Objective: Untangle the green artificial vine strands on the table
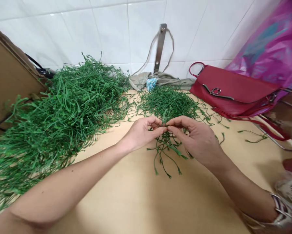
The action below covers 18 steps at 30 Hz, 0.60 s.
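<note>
My left hand [143,131] and my right hand [196,138] meet fingertip to fingertip above the middle of the pale wooden table [141,195]. Both are closed in a pinch on a small bunch of green plastic stems [166,151], whose loose ends hang down and spread under my hands. A huge heap of the same green stems [55,113] covers the table's left side. A smaller, flatter pile of stems [166,102] lies just beyond my hands.
A red handbag [233,92] lies at the back right, with a pink plastic bag [272,48] behind it. A grey cloth bag [160,79] and a small blue-white cup [151,83] sit by the white tiled wall. A brown cardboard box [6,74] stands at the left.
</note>
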{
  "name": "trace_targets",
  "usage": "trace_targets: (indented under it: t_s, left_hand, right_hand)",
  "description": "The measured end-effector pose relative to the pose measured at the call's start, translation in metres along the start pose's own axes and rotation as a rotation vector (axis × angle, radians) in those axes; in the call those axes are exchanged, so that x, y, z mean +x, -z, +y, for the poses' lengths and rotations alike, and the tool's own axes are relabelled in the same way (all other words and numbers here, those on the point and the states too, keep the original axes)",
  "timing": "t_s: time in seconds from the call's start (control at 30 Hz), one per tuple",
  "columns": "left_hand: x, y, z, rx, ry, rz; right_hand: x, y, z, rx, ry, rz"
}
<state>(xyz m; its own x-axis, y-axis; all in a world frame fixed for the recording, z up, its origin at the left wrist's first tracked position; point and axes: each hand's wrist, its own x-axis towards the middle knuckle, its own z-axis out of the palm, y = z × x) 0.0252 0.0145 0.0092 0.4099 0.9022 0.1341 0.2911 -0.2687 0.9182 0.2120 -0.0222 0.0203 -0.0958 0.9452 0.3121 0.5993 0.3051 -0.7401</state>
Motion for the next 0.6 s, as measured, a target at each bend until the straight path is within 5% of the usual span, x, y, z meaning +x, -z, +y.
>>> trace_targets:
  t_s: [0.13,0.3,0.6]
  left_hand:
    - [-0.001,0.001,-0.004,0.095,-0.064,0.025]
    - [-0.004,-0.005,-0.002,-0.075,0.052,-0.018]
    - [-0.006,-0.006,0.015,-0.194,0.112,-0.100]
  right_hand:
    - [0.001,0.001,0.002,-0.151,0.188,0.033]
    - [0.000,-0.001,0.000,-0.229,0.272,0.092]
    - [0.001,0.000,-0.002,-0.087,0.197,0.063]
